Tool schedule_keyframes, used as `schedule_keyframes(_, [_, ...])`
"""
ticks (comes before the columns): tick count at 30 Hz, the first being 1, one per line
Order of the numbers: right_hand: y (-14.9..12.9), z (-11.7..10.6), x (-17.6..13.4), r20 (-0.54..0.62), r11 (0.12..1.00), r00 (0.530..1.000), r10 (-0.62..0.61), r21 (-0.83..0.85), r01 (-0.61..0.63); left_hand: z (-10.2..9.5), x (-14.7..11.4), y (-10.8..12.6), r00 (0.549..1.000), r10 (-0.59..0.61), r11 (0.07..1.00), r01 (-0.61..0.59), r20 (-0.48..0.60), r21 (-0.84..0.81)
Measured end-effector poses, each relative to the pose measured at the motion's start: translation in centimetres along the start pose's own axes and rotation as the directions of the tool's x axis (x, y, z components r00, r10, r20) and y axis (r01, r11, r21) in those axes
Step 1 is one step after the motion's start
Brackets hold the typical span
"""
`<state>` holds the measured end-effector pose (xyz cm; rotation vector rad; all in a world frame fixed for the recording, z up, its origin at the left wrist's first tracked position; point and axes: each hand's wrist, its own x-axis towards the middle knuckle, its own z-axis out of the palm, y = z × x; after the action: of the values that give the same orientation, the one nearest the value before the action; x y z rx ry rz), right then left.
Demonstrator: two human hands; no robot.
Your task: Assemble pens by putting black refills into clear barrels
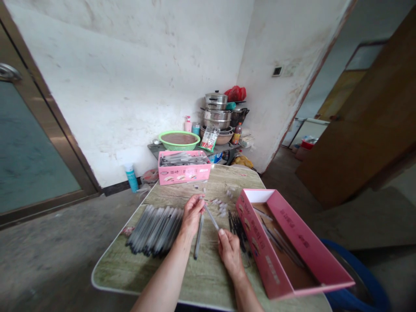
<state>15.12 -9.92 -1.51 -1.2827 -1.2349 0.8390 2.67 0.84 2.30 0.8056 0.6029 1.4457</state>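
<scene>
Between my two hands a slim translucent pen [212,217] slants across the table. My right hand [230,250] is closed round its lower end, thumb on top. At the upper end, the fingers of my left hand [194,211] pinch the pen's tip; the tip itself is too small to make out. One more pen [199,238] lies on the table just right of my left wrist. A thick row of grey translucent pens [156,229] lies left of my left forearm. Right of my right hand are several thin black pieces [238,229], and small clear caps [221,207] are scattered beyond it.
An open pink box [260,260] with a few pens inside stands on the table's right side. Another pink box [184,175], full of pens, stands at the far edge. Behind it are a green basin [179,146] and stacked steel pots [217,117]. The wooden-patterned table [123,271] has rounded corners.
</scene>
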Motion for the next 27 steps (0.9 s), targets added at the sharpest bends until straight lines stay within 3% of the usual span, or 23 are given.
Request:
schedule_keyframes(7, [-0.35,0.16,0.1,0.13,0.929,0.98,0.148,0.323,-0.183,-0.02,-0.15,-0.12,1.0,0.022,0.999,-0.022,0.015,-0.033])
schedule_keyframes(15, [-0.72,0.1,0.19,0.171,0.884,0.971,0.164,0.411,-0.222,0.01,-0.2,-0.13,1.0,0.019,0.998,-0.018,0.019,-0.066])
schedule_keyframes(20, [-0.23,0.34,0.36,0.169,0.902,0.973,0.156,0.378,-0.211,0.22,-0.4,-0.23,0.999,0.034,0.999,-0.034,0.007,-0.02])
schedule_keyframes(24, [-0.12,0.58,0.34,0.163,0.958,0.98,0.117,0.243,-0.155,0.29,-0.55,-0.47,0.996,0.082,0.993,-0.078,-0.035,0.085])
schedule_keyframes(27, [-0.54,0.38,0.11,0.062,0.994,0.997,0.05,0.09,-0.056,-0.05,-0.33,-0.31,0.984,0.149,0.982,-0.136,-0.095,0.134])
